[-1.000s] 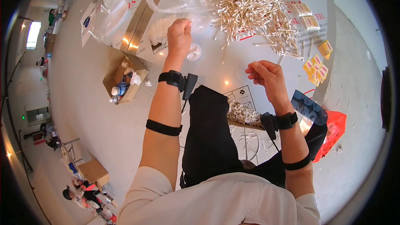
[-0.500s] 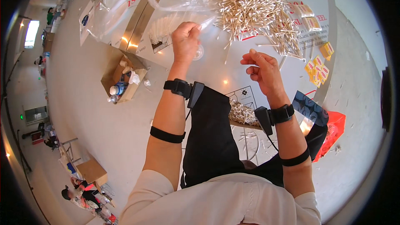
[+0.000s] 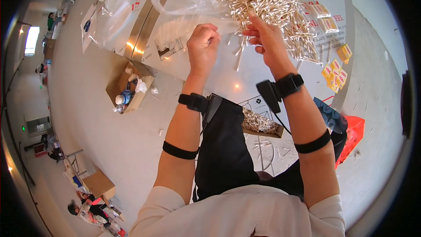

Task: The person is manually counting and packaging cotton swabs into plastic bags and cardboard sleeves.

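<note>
My left hand [image 3: 203, 48] is over the grey table, its fingers curled closed. What they hold, if anything, is hidden; clear plastic shows faintly just beyond them. To its right is my right hand [image 3: 268, 44], fingers apart and loosely bent, the thumb reaching over the near edge of a big heap of cotton swabs [image 3: 258, 0]. Nothing shows in that hand. Beyond the left hand lies a crumpled clear plastic bag [image 3: 188, 5]. Stacks of clear plastic sleeves [image 3: 175, 30] lie on the table left of that hand.
Bundled swabs [image 3: 329, 25] and yellow labels [image 3: 334, 75] lie at the right, with a small yellow box [image 3: 344, 52]. A carton of swabs [image 3: 258, 121] stands by my knees. Left of the table is a cardboard box [image 3: 131, 81] with bottles; a red bag [image 3: 351, 138] is at right.
My right hand has moved up and left to the swab heap. My left hand has shifted slightly right, its fingers now more curled. The round clear plastic piece beside it no longer shows.
</note>
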Demonstrator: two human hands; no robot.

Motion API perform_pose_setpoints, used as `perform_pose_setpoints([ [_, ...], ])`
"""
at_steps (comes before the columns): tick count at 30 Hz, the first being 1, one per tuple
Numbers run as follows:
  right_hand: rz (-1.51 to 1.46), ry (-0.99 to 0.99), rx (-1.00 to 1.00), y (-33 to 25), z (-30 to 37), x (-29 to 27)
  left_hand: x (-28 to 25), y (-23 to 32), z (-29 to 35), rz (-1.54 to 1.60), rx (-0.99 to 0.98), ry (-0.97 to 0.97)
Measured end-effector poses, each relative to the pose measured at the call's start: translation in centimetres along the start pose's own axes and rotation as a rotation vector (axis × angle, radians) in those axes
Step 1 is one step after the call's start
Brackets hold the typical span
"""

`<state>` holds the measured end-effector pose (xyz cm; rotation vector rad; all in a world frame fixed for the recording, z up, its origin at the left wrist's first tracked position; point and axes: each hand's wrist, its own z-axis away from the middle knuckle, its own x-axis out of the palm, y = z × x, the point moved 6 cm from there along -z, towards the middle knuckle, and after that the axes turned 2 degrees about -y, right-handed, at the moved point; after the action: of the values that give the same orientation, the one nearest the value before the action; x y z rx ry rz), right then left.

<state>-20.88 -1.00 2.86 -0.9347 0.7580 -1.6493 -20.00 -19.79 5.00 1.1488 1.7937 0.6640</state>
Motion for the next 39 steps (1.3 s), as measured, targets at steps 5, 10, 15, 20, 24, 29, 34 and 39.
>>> perform_pose_setpoints([
  [5,0.068,-0.036,-0.167,2.2,-4.5,1.8,0.8,0.8,0.2,-0.131,0.109,-0.088],
  [10,0.134,0.266,-0.595,-0.4,-4.6,0.0,-0.2,0.3,-1.2,-0.381,0.236,-0.048],
  [15,-0.151,0.092,-0.488,-0.7,-1.1,-4.2,-3.5,-1.6,-0.2,-0.285,-0.214,-0.209],
  [20,-0.168,0.015,-0.323,1.6,4.7,-6.9,-2.7,0.5,3.6,-0.596,-0.067,-0.230],
  [24,-0.323,-0.124,-0.211,3.8,8.3,-7.0,-1.8,-0.8,4.5,-0.630,-0.004,-0.273],
  [29,-0.292,-0.150,-0.174,5.0,10.5,-8.2,-2.0,-1.4,3.7,-0.645,-0.157,-0.431],
  [34,-0.205,-0.156,-0.239,3.5,12.9,-10.3,1.5,7.7,2.5,-0.303,-0.122,-0.386],
  [39,0.008,-0.231,-0.252,2.4,15.3,-12.1,8.9,15.0,5.7,0.146,-0.086,-0.738],
])
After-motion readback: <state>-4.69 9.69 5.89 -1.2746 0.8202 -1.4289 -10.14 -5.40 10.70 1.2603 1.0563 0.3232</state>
